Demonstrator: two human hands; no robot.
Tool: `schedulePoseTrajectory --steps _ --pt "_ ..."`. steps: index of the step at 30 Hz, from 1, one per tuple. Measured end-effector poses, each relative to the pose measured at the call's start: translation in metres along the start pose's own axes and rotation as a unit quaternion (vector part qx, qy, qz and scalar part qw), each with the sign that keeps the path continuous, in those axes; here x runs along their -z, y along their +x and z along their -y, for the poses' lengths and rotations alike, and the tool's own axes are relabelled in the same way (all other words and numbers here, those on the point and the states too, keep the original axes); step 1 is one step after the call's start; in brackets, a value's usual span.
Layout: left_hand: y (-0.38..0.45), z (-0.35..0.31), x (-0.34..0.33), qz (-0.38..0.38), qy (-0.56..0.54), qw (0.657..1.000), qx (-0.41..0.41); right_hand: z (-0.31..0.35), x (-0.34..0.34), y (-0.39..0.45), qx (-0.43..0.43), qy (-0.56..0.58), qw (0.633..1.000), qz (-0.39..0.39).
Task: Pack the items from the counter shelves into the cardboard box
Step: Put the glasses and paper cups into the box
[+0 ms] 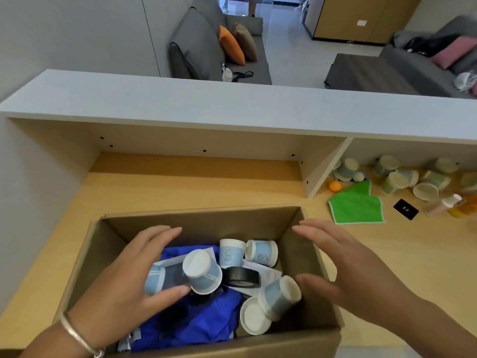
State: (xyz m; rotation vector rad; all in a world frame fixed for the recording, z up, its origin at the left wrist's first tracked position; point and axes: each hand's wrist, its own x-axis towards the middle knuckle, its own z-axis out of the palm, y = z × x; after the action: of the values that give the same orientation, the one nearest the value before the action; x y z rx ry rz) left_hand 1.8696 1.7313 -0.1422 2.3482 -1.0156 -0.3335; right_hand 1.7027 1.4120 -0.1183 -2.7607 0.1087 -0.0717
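Note:
An open cardboard box (296,244) stands on the wooden counter in front of me. Inside lie several light-blue paper cups (202,271), a black tape roll (242,276) and a blue cloth (196,324). My left hand (129,275) hovers over the box's left half with fingers spread and straight; two cups lie just under its palm and thumb. My right hand (346,270) is held open above the box's right wall, holding nothing. More paper cups (395,180) sit in the right shelf compartment.
The left shelf compartment (196,161) behind the box holds nothing. To the right lie a green cloth (357,202), an orange ball (334,186), a small black device (405,208) and small bottles (449,204). A white divider (325,169) separates the compartments.

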Motion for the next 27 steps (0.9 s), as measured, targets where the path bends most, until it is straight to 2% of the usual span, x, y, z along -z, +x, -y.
schedulePoseTrajectory --steps 7,13,16,21,27 --pt "0.029 -0.033 -0.020 0.008 0.073 0.996 -0.045 -0.029 0.005 -0.017 -0.031 -0.013 0.999 -0.009" --pt "0.081 -0.099 -0.054 0.015 0.152 0.986 -0.071 -0.092 0.011 -0.027 -0.054 -0.005 0.998 -0.020" --pt "0.121 -0.146 -0.082 0.017 0.171 0.981 -0.088 -0.143 0.017 -0.026 -0.063 0.003 0.998 -0.016" --pt "0.207 -0.238 -0.155 -0.021 0.197 0.967 -0.160 -0.249 0.032 -0.023 -0.074 -0.014 0.997 -0.013" --pt "0.330 -0.278 -0.260 0.076 0.232 0.963 -0.112 -0.390 0.039 -0.024 -0.129 -0.021 0.991 0.011"
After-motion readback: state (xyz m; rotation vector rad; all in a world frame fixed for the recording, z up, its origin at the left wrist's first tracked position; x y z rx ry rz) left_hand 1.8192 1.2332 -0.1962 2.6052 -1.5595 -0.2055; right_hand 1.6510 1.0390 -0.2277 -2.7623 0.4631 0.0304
